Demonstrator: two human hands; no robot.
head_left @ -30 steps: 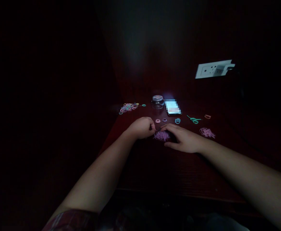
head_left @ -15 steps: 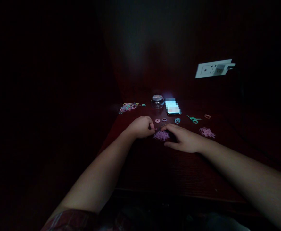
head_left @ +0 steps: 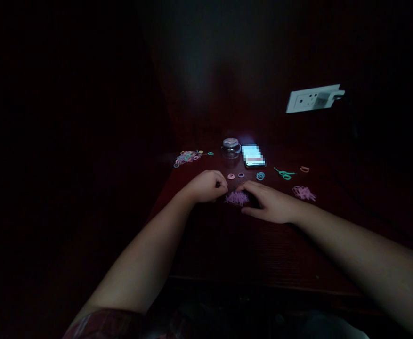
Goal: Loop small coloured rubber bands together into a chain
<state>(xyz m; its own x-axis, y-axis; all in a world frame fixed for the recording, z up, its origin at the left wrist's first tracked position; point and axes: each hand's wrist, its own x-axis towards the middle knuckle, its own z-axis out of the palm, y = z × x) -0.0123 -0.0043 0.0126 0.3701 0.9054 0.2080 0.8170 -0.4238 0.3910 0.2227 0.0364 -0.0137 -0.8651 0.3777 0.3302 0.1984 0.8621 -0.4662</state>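
On the dark reddish table lies a pile of small purple elastic bands (head_left: 237, 198) between my two hands. My left hand (head_left: 209, 186) is at the pile's left edge with its fingers curled and thumb pressed to the fingertips; anything in that pinch is too small to make out. Over the right side of the pile rests my right hand (head_left: 268, 202), its thumb and fingers apart, the fingertips touching the pile's far edge. Just beyond the hands sit pink bands (head_left: 230, 176), a purple band (head_left: 241, 175) and blue bands (head_left: 260, 176).
Mixed coloured bands (head_left: 188, 157) form a heap at the back left. Behind the hands stand a round clear container (head_left: 230, 147) and a lit phone (head_left: 253, 155). Green scissors (head_left: 284, 174), an orange band (head_left: 304, 169) and pink bands (head_left: 304, 193) lie right. A socket (head_left: 312, 99) is on the wall.
A small pink bit showed at my left fingertips before and is out of sight now. Both hands have kept nearly the same place; the whole view has shifted slightly.
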